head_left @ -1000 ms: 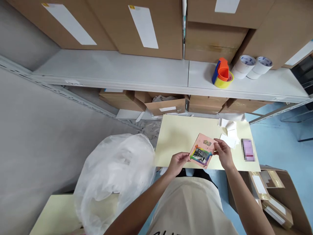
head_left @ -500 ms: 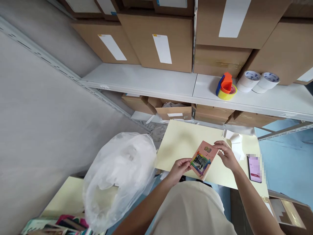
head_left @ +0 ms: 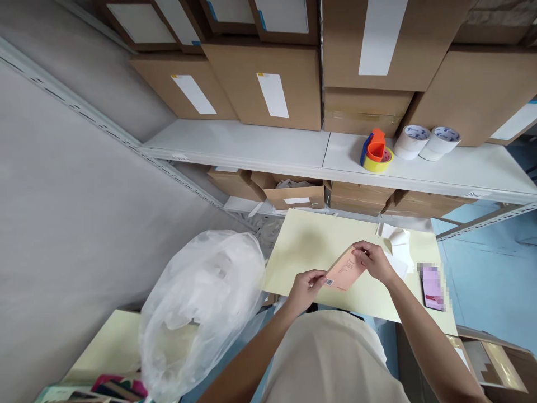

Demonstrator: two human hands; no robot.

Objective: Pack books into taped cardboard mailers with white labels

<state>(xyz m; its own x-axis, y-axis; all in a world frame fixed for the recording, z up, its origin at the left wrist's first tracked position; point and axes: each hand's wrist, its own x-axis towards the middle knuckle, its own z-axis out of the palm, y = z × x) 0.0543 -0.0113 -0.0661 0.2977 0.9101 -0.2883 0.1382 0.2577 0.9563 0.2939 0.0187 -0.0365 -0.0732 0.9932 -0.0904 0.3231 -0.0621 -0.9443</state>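
Note:
I hold a small pink card [head_left: 344,271] between both hands above a pale yellow table [head_left: 310,246]. Its plain back faces me, with fine print and a small barcode near the lower left corner. My left hand [head_left: 308,285] pinches that lower left corner. My right hand [head_left: 372,261] grips the upper right edge, fingers curled over it. The card is tilted, its right end higher than its left.
White paper slips [head_left: 397,242] lie at the table's far right and a phone [head_left: 432,286] near its right edge. A big clear plastic bag [head_left: 201,302] bulges at my left. Tape rolls [head_left: 423,143] and a tape dispenser [head_left: 375,151] sit on the white shelf [head_left: 260,146] under cardboard boxes.
The card has been flipped: its colourful picture side faced me before, its plain back does now. My head has tilted up, showing more of the shelves.

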